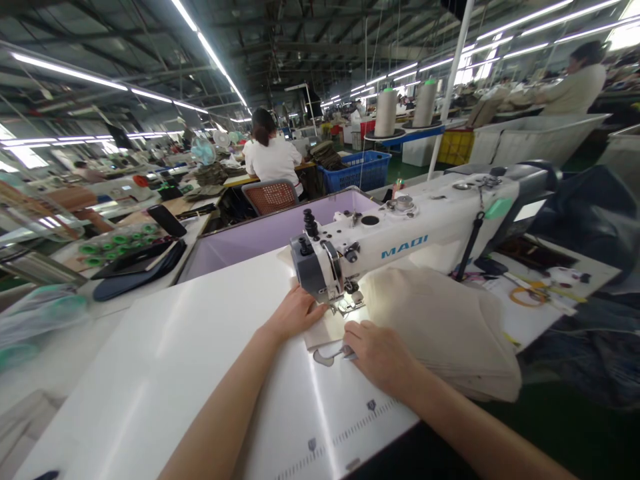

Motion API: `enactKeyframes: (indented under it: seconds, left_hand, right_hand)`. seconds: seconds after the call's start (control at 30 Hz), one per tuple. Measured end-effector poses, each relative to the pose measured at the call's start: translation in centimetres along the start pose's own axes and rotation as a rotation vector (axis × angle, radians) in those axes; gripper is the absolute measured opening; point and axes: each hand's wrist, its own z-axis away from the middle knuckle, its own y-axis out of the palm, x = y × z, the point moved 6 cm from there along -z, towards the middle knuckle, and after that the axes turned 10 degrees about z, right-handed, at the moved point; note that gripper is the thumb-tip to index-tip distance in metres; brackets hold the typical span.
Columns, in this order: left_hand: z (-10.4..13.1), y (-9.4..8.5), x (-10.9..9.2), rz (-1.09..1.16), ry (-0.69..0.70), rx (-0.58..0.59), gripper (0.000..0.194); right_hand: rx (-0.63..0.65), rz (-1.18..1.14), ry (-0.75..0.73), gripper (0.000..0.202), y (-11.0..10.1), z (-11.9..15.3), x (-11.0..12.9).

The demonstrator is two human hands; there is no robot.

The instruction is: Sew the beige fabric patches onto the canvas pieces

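My left hand (300, 311) lies flat, fingers outstretched, on a cream fabric piece (320, 333) just left of the presser foot (353, 303). The sewing machine (405, 240) is white with a dark head end, and its lamp lights the needle area. My right hand (375, 347) is curled in front of the foot, fingertips at the fabric's edge. Small metal scissors (324, 359) stick out leftward from under its fingers, partly hidden by the hand. Right beside it lies a large stack of cream fabric (450, 327), reaching over the table edge.
The white table (200, 353) carries a printed ruler at its front edge. Behind it stands a lilac-lined bin (235, 240). Thread cones (385, 113) rise beyond the machine. Loose tools and orange tape (527, 293) lie at right. A person in white (273, 160) sits ahead.
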Motion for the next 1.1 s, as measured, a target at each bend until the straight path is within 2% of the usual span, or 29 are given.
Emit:
enactKeyframes:
  seconds: [0.13, 0.27, 0.33, 0.4, 0.5, 0.67, 0.93, 1.1]
  left_hand:
    - [-0.1, -0.3, -0.4, -0.044, -0.029, -0.021, 0.026]
    - [1.4, -0.1, -3.0, -0.088, -0.072, -0.058, 0.025]
    - [2.9, 0.5, -5.1, -0.07, -0.033, -0.037, 0.025]
    - [4.5, 1.3, -7.3, -0.011, 0.067, -0.009, 0.028]
    - [6.2, 1.6, -8.9, -0.002, 0.152, -0.028, 0.032]
    - [6.1, 1.1, -8.7, -0.035, 0.225, -0.031, 0.035]
    - [4.8, 0.6, -7.0, -0.019, 0.194, -0.009, 0.034]
    - [3.9, 0.2, -5.8, -0.008, 0.16, -0.013, 0.032]
  right_hand:
    - [0.008, 0.001, -0.005, 0.007, -0.1, -0.3, -0.1]
    - [-0.013, 0.008, -0.02, 0.009, -0.2, -0.2, 0.0]
    - [-0.03, 0.016, -0.025, 0.011, 0.0, 0.1, 0.0]
    - [-0.041, 0.02, -0.034, 0.011, 0.2, 0.4, 0.0]
    - [-0.046, 0.024, -0.047, 0.013, 0.5, 0.7, -0.1]
    - [-0.043, 0.031, -0.04, 0.016, 0.3, 0.3, -0.3]
    - [0.029, 0.031, -0.065, 0.022, -0.6, -1.0, -0.7]
    - [-0.006, 0.016, -0.067, 0.016, -0.2, -1.0, -1.1]
